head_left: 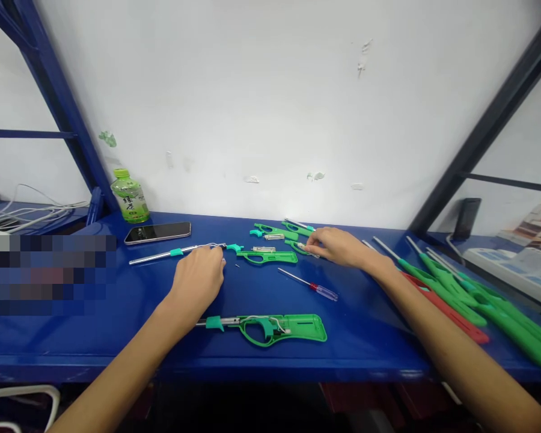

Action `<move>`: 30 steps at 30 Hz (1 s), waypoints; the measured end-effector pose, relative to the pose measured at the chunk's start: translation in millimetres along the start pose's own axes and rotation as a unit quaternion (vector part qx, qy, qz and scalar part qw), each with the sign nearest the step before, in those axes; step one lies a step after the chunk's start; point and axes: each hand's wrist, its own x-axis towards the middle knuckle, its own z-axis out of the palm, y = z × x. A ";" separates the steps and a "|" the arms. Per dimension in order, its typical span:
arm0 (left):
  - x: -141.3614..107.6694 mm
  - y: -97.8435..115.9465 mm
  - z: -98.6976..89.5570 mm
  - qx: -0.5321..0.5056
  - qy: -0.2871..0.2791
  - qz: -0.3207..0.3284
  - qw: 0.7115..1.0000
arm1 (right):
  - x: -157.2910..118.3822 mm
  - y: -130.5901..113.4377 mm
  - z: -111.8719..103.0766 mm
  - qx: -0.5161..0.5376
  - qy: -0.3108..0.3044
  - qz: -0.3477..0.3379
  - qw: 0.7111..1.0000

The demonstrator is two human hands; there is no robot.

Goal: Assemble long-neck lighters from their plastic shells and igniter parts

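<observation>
My left hand is closed, fingers curled down beside a metal lighter tube with a teal collar and thin wires; what its fingertips hold is hidden. My right hand pinches a small clear fuel tank at a green lighter shell. Between the hands lies an open green handle half, with a loose fuel tank just behind it. A teal trigger sits by its left end. In front, a half shell holds a tube, trigger and wires.
A screwdriver with a clear handle lies mid-table. Several green lighters and a red one lie under and beyond my right forearm. A phone and a green tea bottle stand back left, against the white wall.
</observation>
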 end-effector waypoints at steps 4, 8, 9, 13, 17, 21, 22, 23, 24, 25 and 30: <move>5.4 -1.1 -0.8 0.003 -0.046 -0.006 0.999 | -1.1 -4.3 -0.3 -0.001 0.009 -0.001 1.000; 6.7 -3.4 -1.7 0.000 -0.073 -0.002 0.997 | -2.7 -8.8 -0.8 0.003 0.015 -0.008 1.000; 7.2 -4.4 -0.8 -0.002 -0.077 -0.003 0.997 | -3.0 -9.5 -0.9 0.003 0.016 -0.009 1.000; 9.8 -8.7 5.9 -0.019 -0.089 -0.009 0.996 | -3.6 -10.3 -0.5 0.005 0.025 -0.011 1.000; 11.6 -14.2 10.5 -0.053 -0.088 -0.015 0.995 | -3.5 -11.1 -0.1 0.011 0.030 -0.009 0.999; 9.5 -22.1 5.0 -0.107 -0.065 -0.021 0.992 | -3.1 -13.7 0.1 0.025 0.043 -0.002 0.999; 8.5 -24.1 2.0 -0.125 -0.054 -0.022 0.990 | -3.1 -14.2 0.2 0.031 0.047 -0.002 0.998; 7.4 -25.8 -1.5 -0.144 -0.039 -0.022 0.989 | -3.0 -14.6 0.4 0.038 0.051 -0.002 0.998; 6.2 -27.1 -5.2 -0.164 -0.023 -0.021 0.986 | -3.0 -15.0 0.4 0.045 0.055 -0.002 0.997; 5.1 -28.0 -9.1 -0.186 -0.004 -0.019 0.982 | -3.1 -15.5 0.4 0.053 0.060 -0.003 0.997; -2.3 -23.3 -25.6 -0.295 0.069 0.003 0.953 | -4.3 -27.1 -2.6 0.067 0.098 -0.019 0.993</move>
